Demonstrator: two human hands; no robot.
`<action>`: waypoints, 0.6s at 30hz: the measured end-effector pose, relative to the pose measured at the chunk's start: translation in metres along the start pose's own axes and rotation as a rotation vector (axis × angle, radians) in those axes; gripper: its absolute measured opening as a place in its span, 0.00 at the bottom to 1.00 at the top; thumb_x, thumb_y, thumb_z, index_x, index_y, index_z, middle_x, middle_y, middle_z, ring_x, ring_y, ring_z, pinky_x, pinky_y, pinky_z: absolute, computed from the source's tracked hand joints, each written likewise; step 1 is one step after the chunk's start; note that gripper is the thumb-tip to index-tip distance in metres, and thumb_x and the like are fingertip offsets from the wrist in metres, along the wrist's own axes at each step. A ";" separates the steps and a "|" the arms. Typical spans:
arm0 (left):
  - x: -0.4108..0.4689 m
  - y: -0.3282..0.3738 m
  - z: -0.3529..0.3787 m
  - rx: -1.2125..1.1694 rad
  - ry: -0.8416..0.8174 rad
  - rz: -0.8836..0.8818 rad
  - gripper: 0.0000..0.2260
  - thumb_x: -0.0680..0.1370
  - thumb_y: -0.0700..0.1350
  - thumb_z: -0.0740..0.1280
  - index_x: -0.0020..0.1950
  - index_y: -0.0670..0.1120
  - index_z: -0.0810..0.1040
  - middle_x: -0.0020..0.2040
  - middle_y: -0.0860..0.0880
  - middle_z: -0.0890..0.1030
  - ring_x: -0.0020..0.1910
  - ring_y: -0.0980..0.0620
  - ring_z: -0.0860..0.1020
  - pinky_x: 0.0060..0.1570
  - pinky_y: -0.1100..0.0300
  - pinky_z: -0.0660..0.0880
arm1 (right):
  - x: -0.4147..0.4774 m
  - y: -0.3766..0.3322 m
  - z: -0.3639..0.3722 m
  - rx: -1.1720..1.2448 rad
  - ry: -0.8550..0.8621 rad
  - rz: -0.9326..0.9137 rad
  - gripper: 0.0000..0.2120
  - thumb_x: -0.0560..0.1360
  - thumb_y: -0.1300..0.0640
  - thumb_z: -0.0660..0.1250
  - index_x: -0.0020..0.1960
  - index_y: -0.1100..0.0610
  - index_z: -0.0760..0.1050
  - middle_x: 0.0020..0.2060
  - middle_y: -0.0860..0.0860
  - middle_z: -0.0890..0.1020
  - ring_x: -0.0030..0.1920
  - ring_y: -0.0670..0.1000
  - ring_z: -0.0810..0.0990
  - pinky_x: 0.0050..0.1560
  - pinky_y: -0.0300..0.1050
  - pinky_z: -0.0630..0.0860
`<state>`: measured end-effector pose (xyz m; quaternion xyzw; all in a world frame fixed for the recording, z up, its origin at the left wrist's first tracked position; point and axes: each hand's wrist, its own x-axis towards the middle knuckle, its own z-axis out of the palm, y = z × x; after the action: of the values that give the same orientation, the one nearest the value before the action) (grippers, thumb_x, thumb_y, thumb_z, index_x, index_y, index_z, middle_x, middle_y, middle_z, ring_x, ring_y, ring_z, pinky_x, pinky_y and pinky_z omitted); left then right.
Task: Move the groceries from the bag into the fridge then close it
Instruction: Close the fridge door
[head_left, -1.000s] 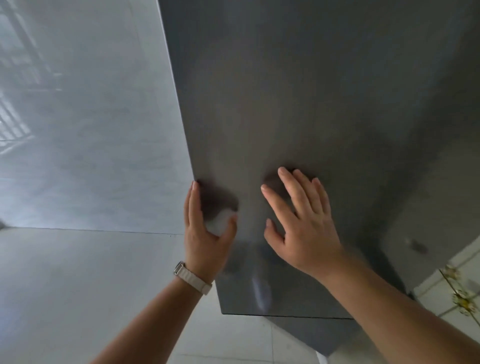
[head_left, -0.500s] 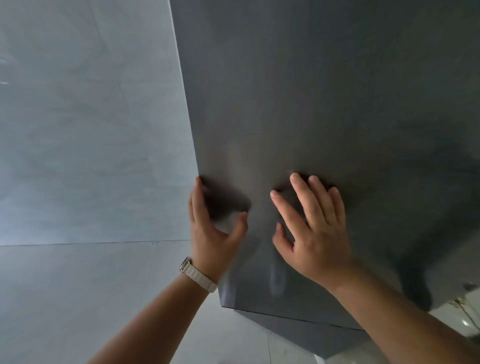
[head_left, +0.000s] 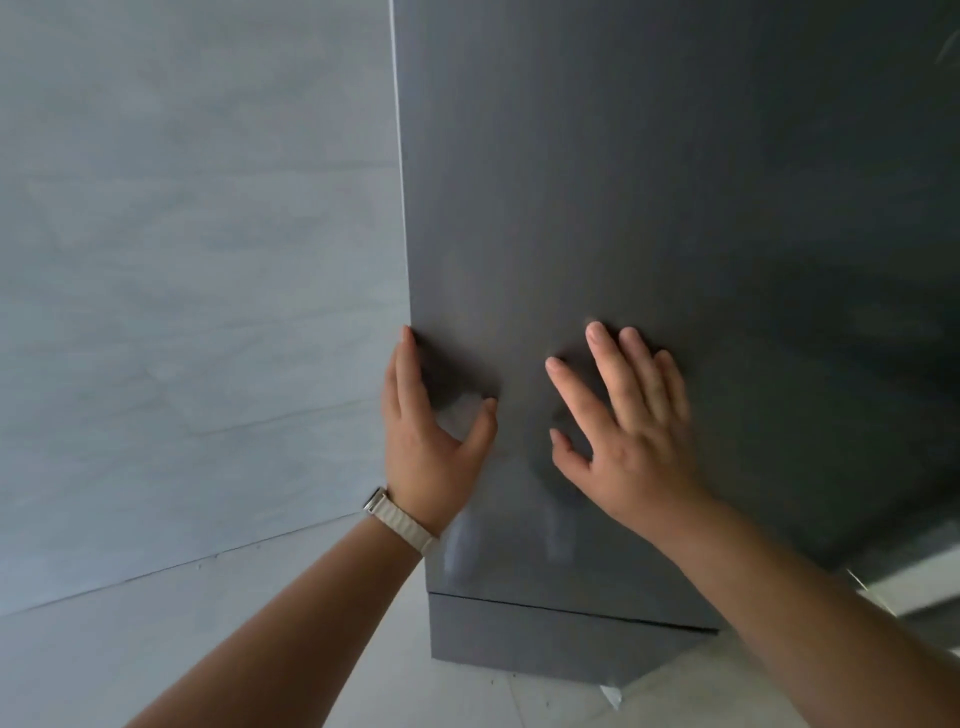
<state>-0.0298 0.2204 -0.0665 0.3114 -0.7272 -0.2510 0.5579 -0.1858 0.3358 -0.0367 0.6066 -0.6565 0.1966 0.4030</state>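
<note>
pressing fridge door (head_left: 675, 208) with 2 hands

We see a dim, soft-lit view with no hard highlights. The wall (head_left: 182, 260), left of the fingers, is the brightest part, pale and even, so the light seems to reach us from that side. The door (head_left: 675, 182) darkens steadily to the right of the fingers, nearly black at the far edge. Soft dark shadows lie on it just right of the left hand (head_left: 431, 452) fingers (head_left: 408, 374) and around the right hand (head_left: 639, 447) fingertips (head_left: 597, 335). Below the fingers, beside the wrists, pale smeared reflections gleam on the glossy door. Everything is slightly soft, and the fingertip outlines are blurred. The wide lens tilts the door's edge above the left fingers.
</note>
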 end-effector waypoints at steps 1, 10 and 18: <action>0.004 -0.003 0.002 -0.003 -0.007 0.004 0.42 0.71 0.51 0.71 0.78 0.46 0.51 0.70 0.39 0.67 0.69 0.41 0.69 0.67 0.48 0.69 | 0.001 0.001 0.004 -0.024 0.006 0.005 0.28 0.72 0.52 0.70 0.71 0.52 0.71 0.75 0.56 0.61 0.75 0.58 0.58 0.74 0.56 0.54; 0.008 -0.016 0.009 -0.022 -0.028 0.046 0.41 0.72 0.50 0.71 0.77 0.45 0.51 0.71 0.37 0.66 0.69 0.41 0.67 0.65 0.42 0.69 | 0.001 -0.003 0.019 -0.151 0.042 0.023 0.31 0.71 0.50 0.69 0.72 0.49 0.66 0.73 0.57 0.61 0.75 0.59 0.57 0.74 0.57 0.54; 0.011 -0.024 -0.011 -0.035 -0.174 0.137 0.39 0.75 0.49 0.70 0.77 0.41 0.50 0.72 0.35 0.64 0.72 0.37 0.65 0.67 0.42 0.69 | 0.004 -0.012 0.007 -0.163 -0.025 0.053 0.30 0.72 0.51 0.70 0.72 0.52 0.67 0.74 0.59 0.60 0.75 0.62 0.58 0.74 0.60 0.55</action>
<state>-0.0168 0.1962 -0.0733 0.2281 -0.7879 -0.2510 0.5140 -0.1763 0.3255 -0.0408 0.5565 -0.6912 0.1454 0.4375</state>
